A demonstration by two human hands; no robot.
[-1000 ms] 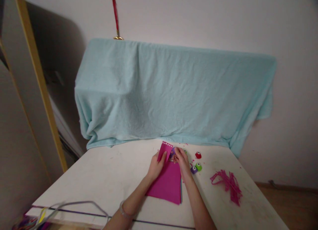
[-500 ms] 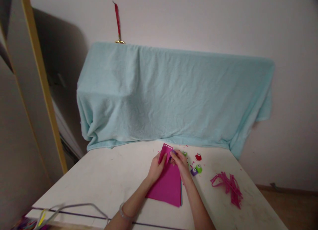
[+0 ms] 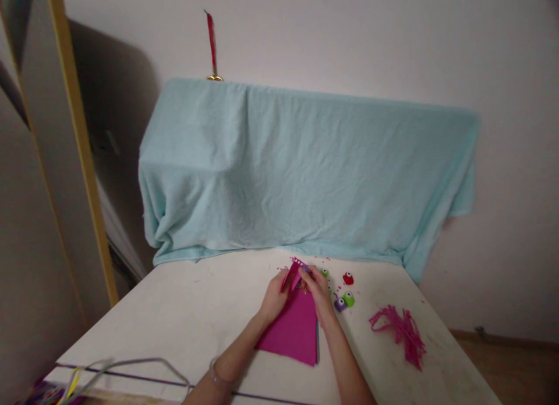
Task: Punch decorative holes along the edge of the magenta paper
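Observation:
My left hand [image 3: 274,297] is closed on a narrow piece of magenta paper [image 3: 295,272]. A row of small holes runs along its far edge, and the piece is bent up. My right hand [image 3: 316,285] pinches a small purple tool [image 3: 305,270] at that edge; it looks like a small hole punch, mostly hidden by the fingers. Under both hands lies a stack of magenta sheets [image 3: 290,332], with a bluish edge showing on its right side. Magenta bits are scattered around the far end.
Right of my hands sit small pieces with eye designs: a red one [image 3: 348,278], green ones [image 3: 348,299] and a purple one [image 3: 340,304]. Farther right lies a heap of magenta strips [image 3: 402,332]. A light blue cloth [image 3: 305,172] hangs behind the white table [image 3: 174,312]. A grey cable [image 3: 144,361] crosses the near left.
The magenta piece has tilted and bent up between my hands, its holed edge shifting slightly right. Both hands keep their hold. The view has shifted a little.

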